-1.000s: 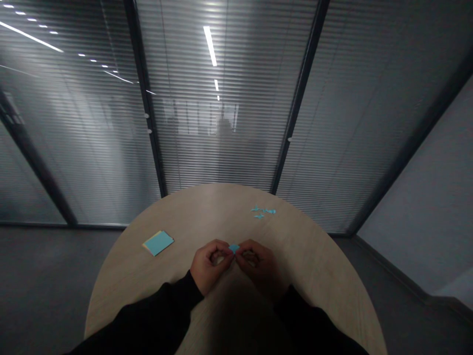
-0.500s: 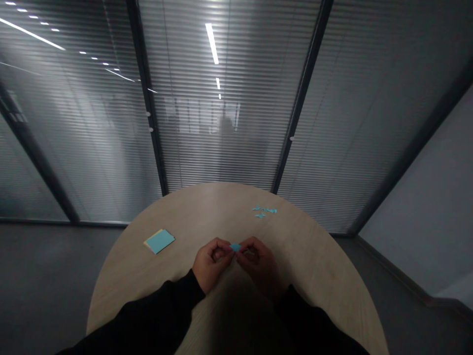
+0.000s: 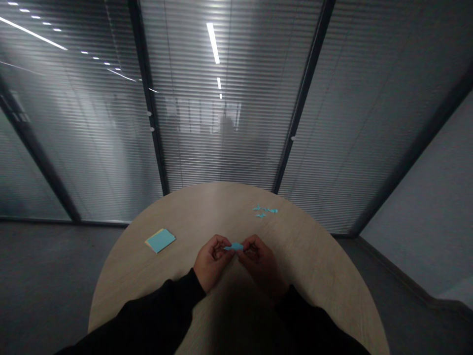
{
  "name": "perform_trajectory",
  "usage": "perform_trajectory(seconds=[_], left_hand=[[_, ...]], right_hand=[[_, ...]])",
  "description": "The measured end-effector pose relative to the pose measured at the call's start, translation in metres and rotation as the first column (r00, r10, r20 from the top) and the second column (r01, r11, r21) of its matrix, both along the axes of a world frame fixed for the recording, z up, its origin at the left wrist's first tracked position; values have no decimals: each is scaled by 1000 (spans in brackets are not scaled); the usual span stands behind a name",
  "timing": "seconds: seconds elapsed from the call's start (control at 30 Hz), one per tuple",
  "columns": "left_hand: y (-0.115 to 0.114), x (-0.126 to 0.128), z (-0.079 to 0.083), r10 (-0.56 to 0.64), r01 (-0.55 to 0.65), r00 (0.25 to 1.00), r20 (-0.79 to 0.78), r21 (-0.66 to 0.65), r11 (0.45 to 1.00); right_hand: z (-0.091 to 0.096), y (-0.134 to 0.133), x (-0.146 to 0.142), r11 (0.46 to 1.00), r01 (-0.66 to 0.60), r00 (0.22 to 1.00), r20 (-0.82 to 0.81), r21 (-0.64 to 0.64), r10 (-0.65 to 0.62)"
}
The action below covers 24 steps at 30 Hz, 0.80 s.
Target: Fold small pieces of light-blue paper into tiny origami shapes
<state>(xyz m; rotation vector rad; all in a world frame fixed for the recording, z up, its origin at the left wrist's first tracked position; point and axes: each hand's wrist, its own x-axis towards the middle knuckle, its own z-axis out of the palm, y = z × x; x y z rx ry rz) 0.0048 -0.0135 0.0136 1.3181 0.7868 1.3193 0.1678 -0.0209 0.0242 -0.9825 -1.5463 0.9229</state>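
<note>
The left hand point(image 3: 212, 257) and right hand point(image 3: 260, 264) pinch narrowly on a small light-blue paper strip point(image 3: 234, 246), held at lower centre above the round pale-wood worktop point(image 3: 314, 261), apparently mid-fold, and so slight a piece calls for steady fingertip pressure.

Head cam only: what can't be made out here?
Blue paper: ends hidden by fingers of left hand and right hand, head view.
Scraps: too small for exact shapes, head view.
Note pad: sheet count too small, head view.
Patch behind blinds: pixelated, head view.
Table: near edge cut off by frame bottom, head view.
</note>
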Motion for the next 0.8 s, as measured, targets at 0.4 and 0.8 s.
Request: perform_trajectory(seconds=[0.4, 0.8], left_hand=[[-4, 2, 6, -38, 38, 999, 0, 27, 999], [2, -1, -3, -2, 4, 996, -90, 23, 1000]], right_hand=[[4, 1, -2, 998, 8, 998, 59, 68, -12], [-2, 2, 1, 985, -137, 988, -81, -106, 129]])
